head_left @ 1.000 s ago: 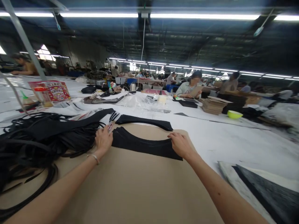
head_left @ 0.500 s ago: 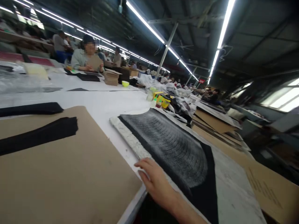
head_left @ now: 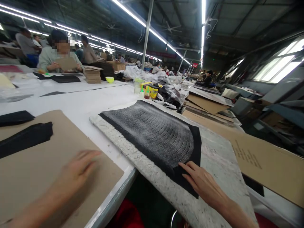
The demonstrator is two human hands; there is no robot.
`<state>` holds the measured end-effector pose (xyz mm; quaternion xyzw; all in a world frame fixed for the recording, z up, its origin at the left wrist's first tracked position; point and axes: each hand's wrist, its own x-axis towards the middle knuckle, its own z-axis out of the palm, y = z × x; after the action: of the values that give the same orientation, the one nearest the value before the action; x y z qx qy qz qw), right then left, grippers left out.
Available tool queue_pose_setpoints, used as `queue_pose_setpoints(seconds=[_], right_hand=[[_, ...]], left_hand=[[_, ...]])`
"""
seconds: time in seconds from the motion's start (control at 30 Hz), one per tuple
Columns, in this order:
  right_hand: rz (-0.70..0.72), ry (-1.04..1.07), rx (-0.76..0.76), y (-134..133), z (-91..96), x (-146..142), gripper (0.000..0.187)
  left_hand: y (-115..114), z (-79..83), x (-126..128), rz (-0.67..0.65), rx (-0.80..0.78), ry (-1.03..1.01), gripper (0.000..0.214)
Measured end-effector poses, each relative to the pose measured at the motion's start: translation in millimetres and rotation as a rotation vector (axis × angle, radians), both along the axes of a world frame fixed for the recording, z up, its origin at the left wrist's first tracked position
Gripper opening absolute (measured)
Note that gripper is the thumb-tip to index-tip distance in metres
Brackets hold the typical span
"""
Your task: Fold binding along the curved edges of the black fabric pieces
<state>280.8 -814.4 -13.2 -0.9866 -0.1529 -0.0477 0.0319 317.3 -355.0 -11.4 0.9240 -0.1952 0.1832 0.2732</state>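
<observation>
A black sheet with a grey scale-like textured pattern lies on a thick whitish, speckled slab in front of me. My right hand rests on the sheet's near right corner, fingers stretched out and tips touching its dark border. To the left, my left hand is over a large brown board; motion smears its fingers, and I make out nothing in it. Two black strips, a nearer one and a farther one, lie on the board's left part.
A gap separates the white table from the slab's near part. Beyond stand small bottles, a yellow box, a yellow-green bowl and stacked brown cards. A co-worker holds a card. Cardboard sheets lie right.
The view has swung right. My right hand has moved from the slab's left edge onto the near corner of the black sheet. My left hand has come into view over the brown board.
</observation>
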Motion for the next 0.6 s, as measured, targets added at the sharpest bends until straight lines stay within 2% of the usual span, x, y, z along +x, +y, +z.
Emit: queue_pose_setpoints(seconds=[0.13,0.2,0.23,0.33,0.47,0.6], right_hand=[[0.101,-0.147,-0.054,-2,-4.7,12,0.029],[0.123,-0.183,-0.033,-3,-7.3,15,0.028],[0.127,-0.186,-0.017,-4,-8.7,16,0.029],[0.132,-0.169,0.051,-6,-12.4,19,0.029],[0.113,-0.147,0.223,-9,-11.9,23,0.026],[-0.065,-0.202,0.49,-29,-2.8,26,0.019]], left_hand=[[-131,4.8,14,-0.402,0.008,0.095,0.04],[-180,7.4,12,-0.543,0.064,0.09,0.044],[-197,7.1,11,-0.581,0.096,0.088,0.046],[-221,-0.4,12,-0.587,0.167,0.096,0.047],[-225,-13.1,14,-0.53,0.168,0.103,0.042],[-230,-17.7,12,-0.517,0.128,0.093,0.04]])
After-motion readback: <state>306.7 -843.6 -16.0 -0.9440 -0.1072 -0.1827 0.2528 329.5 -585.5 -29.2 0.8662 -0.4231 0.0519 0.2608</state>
